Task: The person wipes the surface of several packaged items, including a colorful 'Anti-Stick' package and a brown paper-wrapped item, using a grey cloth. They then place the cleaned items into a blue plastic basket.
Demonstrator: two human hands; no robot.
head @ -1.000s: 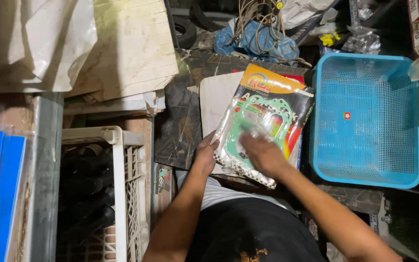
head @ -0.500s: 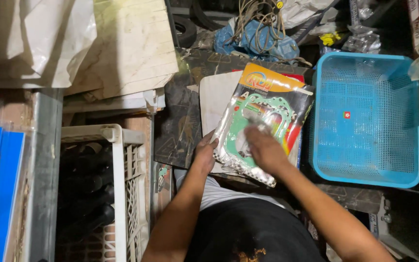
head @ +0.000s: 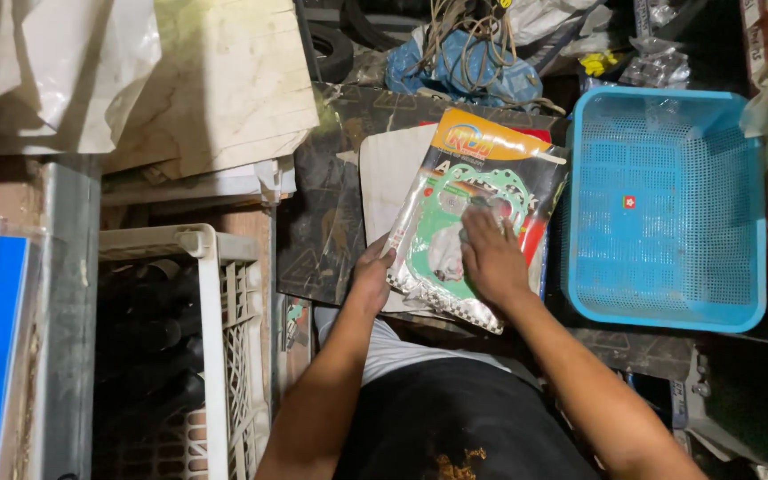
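A clear plastic packet (head: pixel 482 182) with an orange top and green gaskets inside lies on a pale board (head: pixel 393 169) in front of me. My left hand (head: pixel 373 271) grips the packet's lower left edge. My right hand (head: pixel 489 253) lies flat on the middle of the packet, fingers pressed on a grey cloth or pad against the plastic.
An empty blue plastic basket (head: pixel 668 302) stands just right of the packet. A white plastic crate (head: pixel 215 356) with dark bottles is at the lower left. Marble-look sheets (head: pixel 224 89) lie at the upper left. Tangled cords and blue bags (head: pixel 464 62) sit behind the packet. Boxes line the right edge.
My right hand has slid up the packet, from its lower part toward the middle. The left hand keeps its hold on the packet's edge.
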